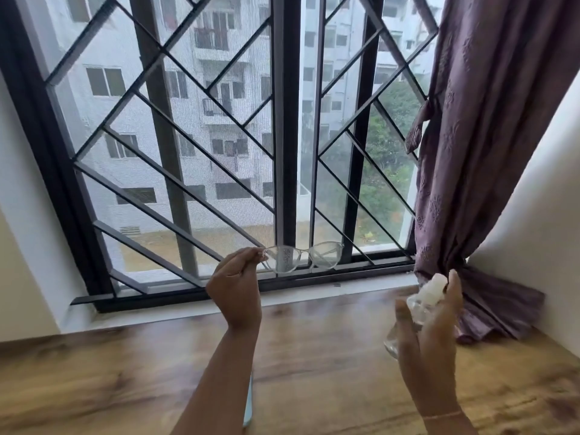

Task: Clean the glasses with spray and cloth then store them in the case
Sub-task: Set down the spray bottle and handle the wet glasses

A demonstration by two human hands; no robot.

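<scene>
Head view: one glasses (303, 257), one spray bottle (420, 312).

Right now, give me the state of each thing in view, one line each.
glasses: held up in the air by one end, near lens speckled with droplets.
spray bottle: lifted off the table, tilted, white top uppermost.
left grip: pinches the glasses.
right grip: holds the spray bottle.
curtain: gathered, tied back, hem on the table.
blue item: lying on the table, mostly hidden.
</scene>
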